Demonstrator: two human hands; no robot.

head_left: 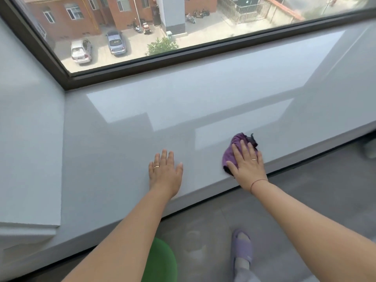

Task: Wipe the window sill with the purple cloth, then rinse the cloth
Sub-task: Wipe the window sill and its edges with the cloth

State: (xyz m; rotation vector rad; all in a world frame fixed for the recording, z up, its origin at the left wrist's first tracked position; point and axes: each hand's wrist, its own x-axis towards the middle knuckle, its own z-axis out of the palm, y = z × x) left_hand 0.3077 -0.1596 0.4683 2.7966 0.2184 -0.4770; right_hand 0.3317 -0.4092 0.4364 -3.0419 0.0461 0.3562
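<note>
A wide, glossy pale grey window sill (183,110) runs below a dark-framed window. The purple cloth (237,145), bunched with a dark edge, lies on the sill near its front edge. My right hand (247,161) lies flat on top of the cloth, fingers spread, pressing it down. My left hand (165,171) rests flat on the bare sill to the left of the cloth, fingers apart, holding nothing. Part of the cloth is hidden under my right palm.
The dark window frame (162,60) borders the sill at the back; a pale wall (30,139) closes it on the left. Below the sill edge is a grey floor (305,190), my foot in a lilac slipper (242,247) and a green round object (160,259).
</note>
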